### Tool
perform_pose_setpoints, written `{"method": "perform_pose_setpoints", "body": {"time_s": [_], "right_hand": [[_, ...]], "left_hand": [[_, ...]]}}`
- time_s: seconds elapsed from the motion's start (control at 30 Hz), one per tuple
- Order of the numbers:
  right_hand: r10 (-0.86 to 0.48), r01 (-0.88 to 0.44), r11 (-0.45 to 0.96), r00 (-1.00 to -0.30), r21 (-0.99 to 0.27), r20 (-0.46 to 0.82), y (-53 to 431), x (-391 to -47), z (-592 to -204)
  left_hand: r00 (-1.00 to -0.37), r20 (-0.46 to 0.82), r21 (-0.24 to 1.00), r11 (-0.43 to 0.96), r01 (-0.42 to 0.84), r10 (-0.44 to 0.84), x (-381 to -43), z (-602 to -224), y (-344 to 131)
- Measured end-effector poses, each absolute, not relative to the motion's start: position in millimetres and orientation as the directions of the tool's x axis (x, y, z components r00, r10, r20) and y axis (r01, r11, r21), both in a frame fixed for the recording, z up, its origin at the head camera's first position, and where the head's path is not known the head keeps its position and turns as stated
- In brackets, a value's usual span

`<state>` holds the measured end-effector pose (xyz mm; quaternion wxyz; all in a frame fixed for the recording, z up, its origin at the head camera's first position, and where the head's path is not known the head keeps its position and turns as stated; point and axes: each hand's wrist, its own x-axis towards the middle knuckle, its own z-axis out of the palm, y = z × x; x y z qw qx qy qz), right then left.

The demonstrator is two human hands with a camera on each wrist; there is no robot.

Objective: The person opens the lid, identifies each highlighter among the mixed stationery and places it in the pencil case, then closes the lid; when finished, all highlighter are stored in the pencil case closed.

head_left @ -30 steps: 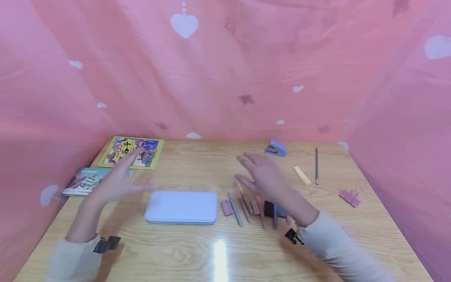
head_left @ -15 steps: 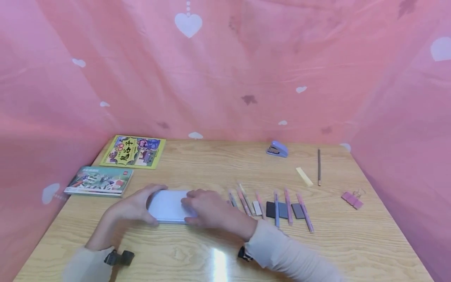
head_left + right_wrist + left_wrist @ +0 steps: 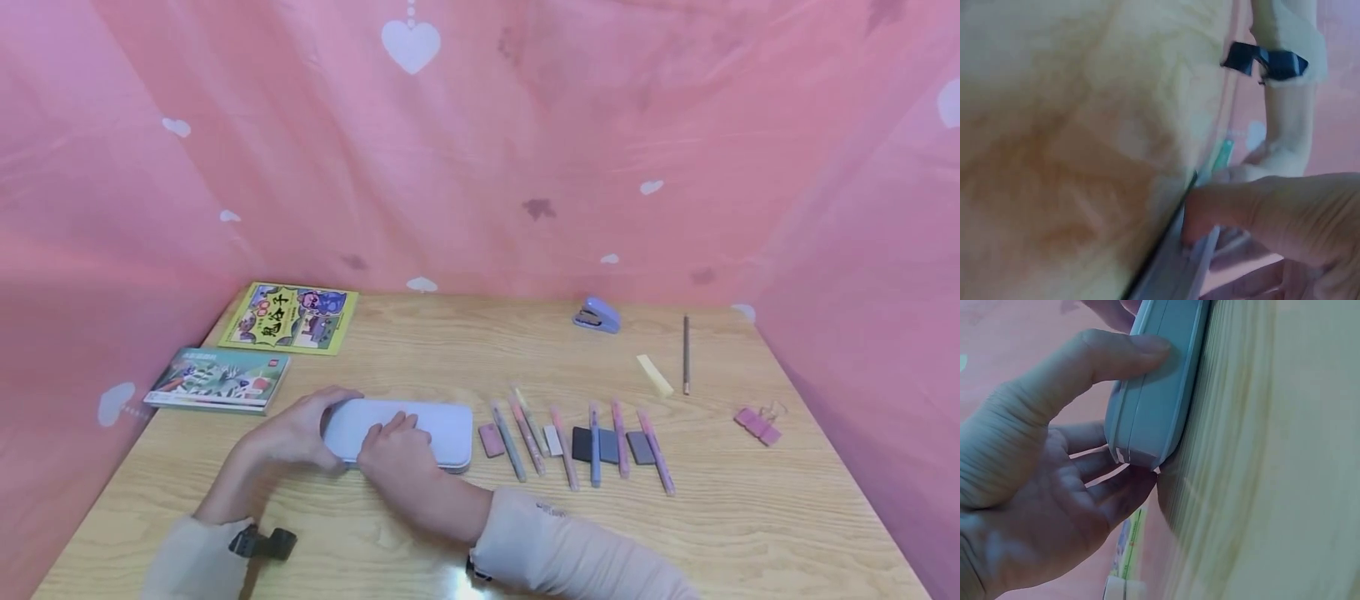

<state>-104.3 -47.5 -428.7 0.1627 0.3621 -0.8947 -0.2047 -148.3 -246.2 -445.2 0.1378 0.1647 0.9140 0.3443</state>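
Pale-blue case (image 3: 448,432) lies flat, its long axis left-to-right.

1 pale-blue, oblong case (image 3: 450,429) with rounded corners lies flat on the wooden table (image 3: 465,358), long sides running left to right. I observe the lid closed, a thin seam along the side wall. Left hand (image 3: 296,429) grips the left end; right hand (image 3: 401,462) holds the near edge, thumb against the side wall.
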Motion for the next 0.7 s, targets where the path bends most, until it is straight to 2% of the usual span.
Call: {"method": "perform_pose_setpoints", "body": {"time_s": [0.37, 0.53, 0.7], "right_hand": [[-0.637, -0.454, 0.700, -0.745, 0.551, 0.196, -67, -94, -441], [-0.594, -0.455, 0.755, -0.780, 0.473, 0.198, -66, -96, -431], [-0.644, -0.587, 0.746, -0.757, 0.316, 0.114, -54, -109, -401]], "left_hand": [[-0.911, -0.136, 0.691, 0.696, 0.194, 0.388, -149, -450, -246], [-0.919, -0.146, 0.713, 0.683, 0.158, 0.365, -149, -451, -247], [-0.923, -0.152, 0.816, 0.572, 0.083, 0.352, -149, -455, -253]]}}
